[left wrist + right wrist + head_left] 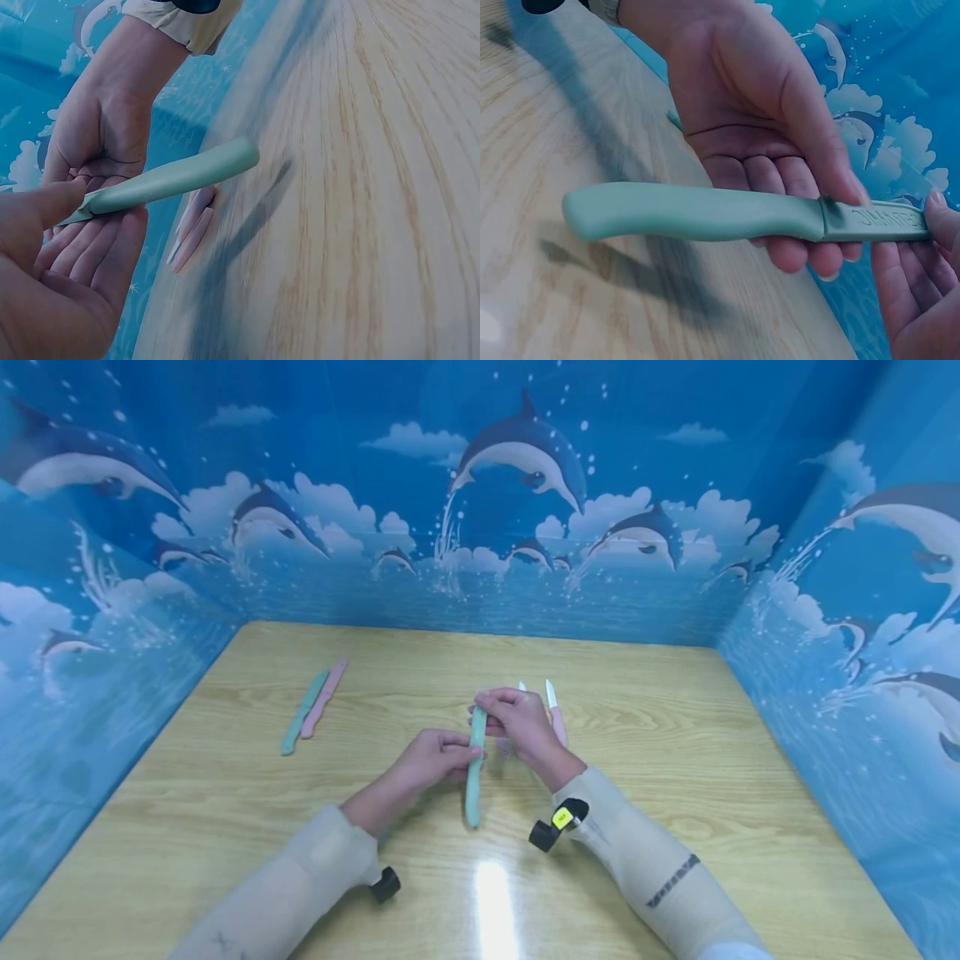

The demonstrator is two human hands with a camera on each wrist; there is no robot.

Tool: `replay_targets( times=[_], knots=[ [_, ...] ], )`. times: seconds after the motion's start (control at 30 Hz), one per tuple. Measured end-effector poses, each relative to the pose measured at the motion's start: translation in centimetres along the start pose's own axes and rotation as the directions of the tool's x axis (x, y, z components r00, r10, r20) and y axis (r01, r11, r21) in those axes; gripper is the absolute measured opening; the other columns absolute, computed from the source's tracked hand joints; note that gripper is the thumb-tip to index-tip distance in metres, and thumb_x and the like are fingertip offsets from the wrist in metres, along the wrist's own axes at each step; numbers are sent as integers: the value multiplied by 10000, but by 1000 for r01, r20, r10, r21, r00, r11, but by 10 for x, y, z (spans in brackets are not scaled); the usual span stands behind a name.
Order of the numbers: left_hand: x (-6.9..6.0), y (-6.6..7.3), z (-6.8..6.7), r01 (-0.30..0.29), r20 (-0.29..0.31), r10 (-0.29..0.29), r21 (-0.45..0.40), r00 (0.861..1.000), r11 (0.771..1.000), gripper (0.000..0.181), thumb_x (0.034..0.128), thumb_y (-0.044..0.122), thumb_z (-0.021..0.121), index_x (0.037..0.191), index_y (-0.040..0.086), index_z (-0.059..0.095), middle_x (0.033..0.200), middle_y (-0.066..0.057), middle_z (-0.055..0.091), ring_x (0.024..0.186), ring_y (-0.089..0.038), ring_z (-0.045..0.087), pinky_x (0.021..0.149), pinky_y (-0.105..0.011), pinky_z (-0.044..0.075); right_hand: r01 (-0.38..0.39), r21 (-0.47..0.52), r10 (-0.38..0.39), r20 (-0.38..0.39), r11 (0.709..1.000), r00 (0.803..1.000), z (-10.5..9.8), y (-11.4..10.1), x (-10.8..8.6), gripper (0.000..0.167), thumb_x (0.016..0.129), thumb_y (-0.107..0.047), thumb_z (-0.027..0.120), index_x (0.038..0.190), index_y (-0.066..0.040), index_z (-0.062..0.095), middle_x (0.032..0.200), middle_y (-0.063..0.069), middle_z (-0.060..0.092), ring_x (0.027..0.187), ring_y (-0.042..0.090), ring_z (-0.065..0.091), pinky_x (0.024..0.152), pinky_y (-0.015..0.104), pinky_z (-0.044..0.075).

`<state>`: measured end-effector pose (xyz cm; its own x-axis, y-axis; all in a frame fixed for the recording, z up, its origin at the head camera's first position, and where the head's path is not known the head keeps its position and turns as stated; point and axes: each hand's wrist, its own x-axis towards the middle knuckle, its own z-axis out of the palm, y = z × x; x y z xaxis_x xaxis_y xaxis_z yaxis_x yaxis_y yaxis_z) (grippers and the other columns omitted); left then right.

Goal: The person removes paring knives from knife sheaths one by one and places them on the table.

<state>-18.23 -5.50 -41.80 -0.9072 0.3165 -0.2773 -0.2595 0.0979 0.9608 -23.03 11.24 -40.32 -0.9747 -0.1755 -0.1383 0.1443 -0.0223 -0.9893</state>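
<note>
Right wrist view: pinching sheathed green knife point(697, 214) between fingers point(786, 256) of left hand point(754, 112) and right hand point(924, 304) (likely for steadiness).

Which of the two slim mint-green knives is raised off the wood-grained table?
The slim mint-green knife gripped by the left hand and right hand; the other mint-green knife lies on the wood-grained table, farther left, beside a slim pink knife.

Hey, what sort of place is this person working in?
Probably a makeshift recording booth: a wood-grain table, dolphin-print sheets walling it in on three sides, and a small black camera worn at the right wrist.
</note>
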Motion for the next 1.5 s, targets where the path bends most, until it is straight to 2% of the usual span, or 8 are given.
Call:
replay_targets(
  times=[0.2, 0.47, 0.7, 0.87, 1.0, 1.17, 1.37, 1.5],
  knots=[
    [0, -1, 1, 2, -17, -2, 14, 1000, 1000, 240, 916, 84, 664, 1110, -56, 654, 1065, -179, 707, 927, -254, 709, 845, -350, 577, -6, -4, 6, 11, 1000, 1000, 3, 4, -3, 301, 925, -186, 680, 1119, 44, 662, 981, 153, 729, 875, 254, 717, 866, 450, 563],
    [-1, -4, 1, 9, -27, -9, 19, 1000, 1000, 227, 903, 76, 679, 1084, -59, 658, 1056, -197, 704, 952, -288, 702, 821, -327, 583, -21, -1, 21, 47, 1000, 999, 3, 6, -3, 263, 933, -164, 667, 1094, 44, 658, 979, 144, 731, 809, 178, 721, 867, 443, 564],
    [2, -5, -2, 12, -48, -10, 44, 999, 999, 210, 904, 86, 678, 1076, -35, 666, 1055, -174, 712, 937, -254, 707, 828, -333, 582, -57, -22, 57, 28, 998, 998, -5, 6, -7, 478, 992, -392, 544, 1163, 45, 632, 1070, 209, 694, 901, 238, 715, 853, 380, 575],
    [2, 1, -8, 3, -76, 2, 60, 997, 998, 207, 898, 104, 690, 1070, -11, 674, 1041, -154, 720, 902, -219, 711, 848, -353, 575, -100, 52, 98, 41, 994, 994, -12, 10, -11, 620, 1009, -496, 434, 1234, 64, 577, 1159, 229, 663, 1000, 300, 688, 853, 346, 573],
    [2, 8, -15, -16, -92, 23, 74, 996, 997, 234, 907, 126, 686, 1104, 0, 673, 1049, -130, 724, 923, -222, 706, 866, -360, 569, -111, 90, 107, 56, 990, 993, -15, 18, -16, 586, 1020, -443, 449, 1240, 88, 561, 1170, 256, 649, 999, 315, 686, 861, 362, 571],
    [1, 17, -21, -30, -113, 40, 87, 993, 996, 256, 922, 156, 676, 1135, 14, 672, 1072, -111, 721, 948, -234, 702, 864, -342, 569, -95, 44, 89, 126, 994, 988, -13, 28, -25, 474, 1015, -311, 519, 1258, 95, 544, 1198, 269, 629, 1010, 313, 683, 891, 387, 557],
    [1, 22, -24, -62, -103, 67, 55, 992, 997, 272, 945, 148, 646, 1164, -14, 649, 1107, -167, 698, 994, -265, 692, 882, -343, 562, -113, -74, 128, 255, 991, 958, -4, 34, -37, 410, 938, -194, 650, 1250, 60, 572, 1142, 207, 673, 986, 280, 693, 897, 379, 556],
    [0, 24, -24, -61, -118, 66, 49, 991, 997, 258, 947, 163, 644, 1153, 7, 657, 1095, -120, 712, 985, -232, 697, 906, -348, 550, -99, -139, 141, 329, 985, 934, 3, 35, -41, 368, 913, -151, 672, 1201, 67, 604, 1072, 182, 702, 931, 246, 705, 866, 371, 570]
  ],
)
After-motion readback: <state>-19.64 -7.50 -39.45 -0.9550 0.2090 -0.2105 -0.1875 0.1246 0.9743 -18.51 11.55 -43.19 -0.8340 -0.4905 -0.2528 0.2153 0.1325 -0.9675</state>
